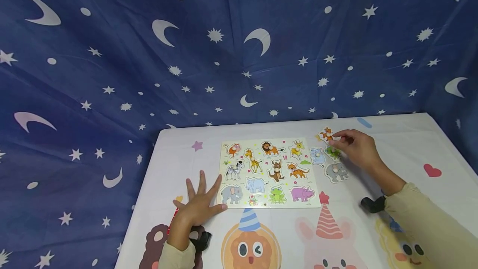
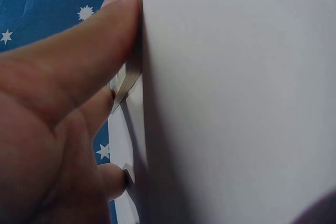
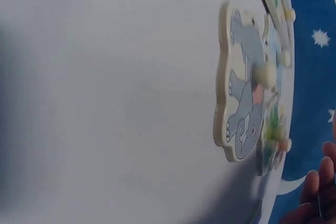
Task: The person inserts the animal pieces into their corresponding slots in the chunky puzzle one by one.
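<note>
My left hand (image 1: 199,209) lies on the cloth with its fingers spread. Its thumb and index finger reach the lower left side of an animal puzzle board (image 1: 269,204); the left wrist view has the thumb (image 2: 105,30) up close. Over at the far right, my right hand (image 1: 356,148) has half-bent fingers. Its thumb and index fingertips are right at the edge of a small orange animal puzzle piece (image 1: 326,133). Around them lie a frog piece (image 1: 332,152), a blue rhino piece (image 1: 318,157) and a grey elephant piece (image 1: 337,172), whose knob shows in the right wrist view.
The white cloth (image 1: 396,152) on the table carries printed cartoon animals and party hats. Behind the table hangs a blue curtain (image 1: 224,74) with moons and stars. A black strap or camera mount sits at each wrist.
</note>
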`<action>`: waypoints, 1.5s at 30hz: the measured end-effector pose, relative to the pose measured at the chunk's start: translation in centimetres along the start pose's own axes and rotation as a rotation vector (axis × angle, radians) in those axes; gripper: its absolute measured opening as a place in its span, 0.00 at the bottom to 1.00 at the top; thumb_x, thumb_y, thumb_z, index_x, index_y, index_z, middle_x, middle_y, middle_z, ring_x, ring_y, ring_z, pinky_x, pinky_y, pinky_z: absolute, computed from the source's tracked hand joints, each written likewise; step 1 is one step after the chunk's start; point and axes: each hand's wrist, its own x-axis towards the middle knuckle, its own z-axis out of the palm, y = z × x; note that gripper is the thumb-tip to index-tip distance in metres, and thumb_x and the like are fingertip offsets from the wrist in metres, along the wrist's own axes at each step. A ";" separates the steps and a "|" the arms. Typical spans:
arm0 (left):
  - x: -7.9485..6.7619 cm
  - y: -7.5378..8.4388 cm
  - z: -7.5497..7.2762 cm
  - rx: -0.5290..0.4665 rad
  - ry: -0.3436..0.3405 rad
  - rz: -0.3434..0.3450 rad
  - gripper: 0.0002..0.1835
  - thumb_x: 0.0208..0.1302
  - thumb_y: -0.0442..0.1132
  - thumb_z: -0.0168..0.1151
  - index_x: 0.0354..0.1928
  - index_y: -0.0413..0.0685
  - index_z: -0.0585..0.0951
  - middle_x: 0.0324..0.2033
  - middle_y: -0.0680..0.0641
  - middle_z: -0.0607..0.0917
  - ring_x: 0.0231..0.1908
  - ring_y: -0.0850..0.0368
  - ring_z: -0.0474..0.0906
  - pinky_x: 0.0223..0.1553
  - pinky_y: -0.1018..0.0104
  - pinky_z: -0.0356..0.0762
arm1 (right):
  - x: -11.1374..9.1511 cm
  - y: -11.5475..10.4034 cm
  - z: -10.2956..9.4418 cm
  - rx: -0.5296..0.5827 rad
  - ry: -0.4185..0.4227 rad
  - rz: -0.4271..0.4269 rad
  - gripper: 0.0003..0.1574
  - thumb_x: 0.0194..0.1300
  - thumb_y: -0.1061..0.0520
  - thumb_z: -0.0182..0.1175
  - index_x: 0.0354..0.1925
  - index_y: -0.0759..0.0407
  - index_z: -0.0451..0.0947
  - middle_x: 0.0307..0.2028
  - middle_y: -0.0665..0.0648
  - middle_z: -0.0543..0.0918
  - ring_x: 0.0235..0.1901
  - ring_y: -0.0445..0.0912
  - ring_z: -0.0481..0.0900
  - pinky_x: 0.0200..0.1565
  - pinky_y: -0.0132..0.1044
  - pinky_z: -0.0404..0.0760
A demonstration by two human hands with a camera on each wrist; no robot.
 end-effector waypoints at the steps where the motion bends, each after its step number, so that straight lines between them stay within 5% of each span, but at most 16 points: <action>1: 0.0 0.0 0.0 0.001 0.000 0.000 0.48 0.60 0.64 0.68 0.79 0.81 0.53 0.81 0.42 0.29 0.75 0.23 0.16 0.48 0.06 0.20 | 0.3 0.2 0.0 -0.005 0.002 0.010 0.22 0.63 0.48 0.73 0.48 0.63 0.86 0.30 0.57 0.81 0.29 0.45 0.72 0.25 0.32 0.70; 12: -0.1 0.0 0.0 0.008 -0.001 0.000 0.48 0.61 0.64 0.68 0.79 0.81 0.53 0.82 0.43 0.29 0.75 0.23 0.16 0.48 0.05 0.21 | 3.5 1.7 2.5 -0.021 -0.005 0.148 0.20 0.64 0.48 0.73 0.46 0.61 0.87 0.38 0.63 0.84 0.38 0.51 0.77 0.37 0.40 0.72; 33: -0.1 0.0 -0.1 0.006 0.001 0.007 0.48 0.61 0.64 0.68 0.79 0.80 0.53 0.81 0.42 0.29 0.75 0.23 0.17 0.48 0.05 0.21 | 3.9 2.0 4.1 -0.054 -0.036 0.314 0.19 0.66 0.47 0.70 0.43 0.62 0.84 0.37 0.62 0.83 0.37 0.52 0.76 0.34 0.38 0.73; 45: 0.0 -0.2 -0.2 0.005 0.002 0.006 0.49 0.60 0.64 0.68 0.79 0.80 0.53 0.81 0.42 0.29 0.75 0.23 0.16 0.48 0.06 0.20 | 3.6 0.8 2.6 -0.048 -0.052 0.135 0.19 0.66 0.48 0.71 0.41 0.63 0.83 0.35 0.60 0.80 0.34 0.51 0.74 0.31 0.35 0.72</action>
